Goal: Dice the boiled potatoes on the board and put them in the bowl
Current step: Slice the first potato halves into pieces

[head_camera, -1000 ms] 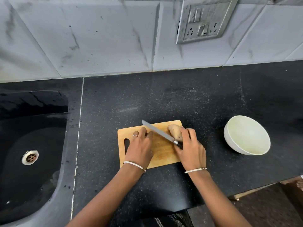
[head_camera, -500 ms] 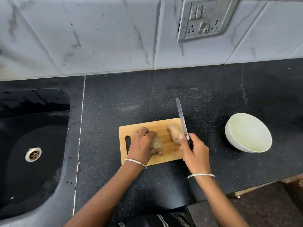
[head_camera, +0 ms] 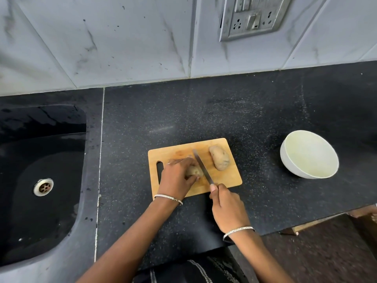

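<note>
1. Wooden board (head_camera: 228, 178) lies flat, handle slot at its left.
2. A whole brown potato (head_camera: 219, 157) lies on its right part (skin on).
3. A second potato (head_camera: 195, 171), half hidden, lies mid-board, with the knife (head_camera: 201, 167) blade at its right side.
4. White bowl (head_camera: 309, 154) stands upright, well right of the board.

No text, label, brand or number can be read anywhere in view, not on the socket plate (head_camera: 253, 19), bowl (head_camera: 293, 170) or board (head_camera: 228, 178).

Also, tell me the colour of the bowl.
The bowl is white, seen best in the head view.
</note>
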`<state>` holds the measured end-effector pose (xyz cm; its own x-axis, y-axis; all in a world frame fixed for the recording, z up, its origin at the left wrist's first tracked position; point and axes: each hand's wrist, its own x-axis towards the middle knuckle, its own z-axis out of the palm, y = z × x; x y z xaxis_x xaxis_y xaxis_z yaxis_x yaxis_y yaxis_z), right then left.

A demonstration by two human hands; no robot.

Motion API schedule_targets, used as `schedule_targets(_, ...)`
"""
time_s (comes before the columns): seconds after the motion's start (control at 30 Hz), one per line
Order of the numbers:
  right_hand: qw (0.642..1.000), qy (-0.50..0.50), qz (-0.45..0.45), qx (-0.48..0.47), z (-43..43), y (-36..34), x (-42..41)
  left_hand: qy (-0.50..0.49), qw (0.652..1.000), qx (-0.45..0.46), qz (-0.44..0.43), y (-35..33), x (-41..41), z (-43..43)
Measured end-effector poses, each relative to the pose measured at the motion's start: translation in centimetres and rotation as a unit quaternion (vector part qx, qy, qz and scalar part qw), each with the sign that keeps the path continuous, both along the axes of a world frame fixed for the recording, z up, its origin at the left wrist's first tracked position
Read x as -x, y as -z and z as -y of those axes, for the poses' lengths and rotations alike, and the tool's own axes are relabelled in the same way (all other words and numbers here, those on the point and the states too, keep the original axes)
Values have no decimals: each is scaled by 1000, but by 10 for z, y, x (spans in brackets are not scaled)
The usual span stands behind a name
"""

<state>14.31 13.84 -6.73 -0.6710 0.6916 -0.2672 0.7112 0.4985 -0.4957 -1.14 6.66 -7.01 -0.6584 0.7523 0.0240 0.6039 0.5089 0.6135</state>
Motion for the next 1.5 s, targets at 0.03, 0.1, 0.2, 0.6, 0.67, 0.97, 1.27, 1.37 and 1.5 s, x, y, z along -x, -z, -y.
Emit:
schedule_targets(0.03, 1000, -2, 4, -10, 1, -2, 0, 0, 1000, -1, -2, 0, 0, 0)
schedule_targets(0.1, 1000, -6, 13, -27, 4, -8, 0, 3, 1000, -7, -5, 0, -2, 1)
schedule_targets(0.2, 998, -12, 37, -47, 6, -18, 1, 5, 1000, -9, -9, 1, -2, 2)
schedule_targets(0.6, 997, -16, 48, -57, 10, -13, 19, 18, 1000, 12, 2, 1, 5, 0)
schedule_targets(0.67, 998, -13, 45, -53, 11, -8, 21, 13, 1000, 14, 4, 3, 5, 0)
schedule_targets(0.97, 998, 7, 46, -30, 17, -5, 13, 6, 1000, 13, 12, 4, 6, -2)
schedule_targets(1.27, 996, -1, 67, -61, 21, -4, 9, 2, 1000, 19, 17, 1, 6, -1)
schedule_targets(1.37, 996, -2, 64, -60, 21, -4, 7, 7, 999, 30, 12, 0, 5, 0)
schedule_targets(1.5, 995, 1, 74, -61, 21, -4, 8, 70, 993, 62, -76, -5, 0, -3)
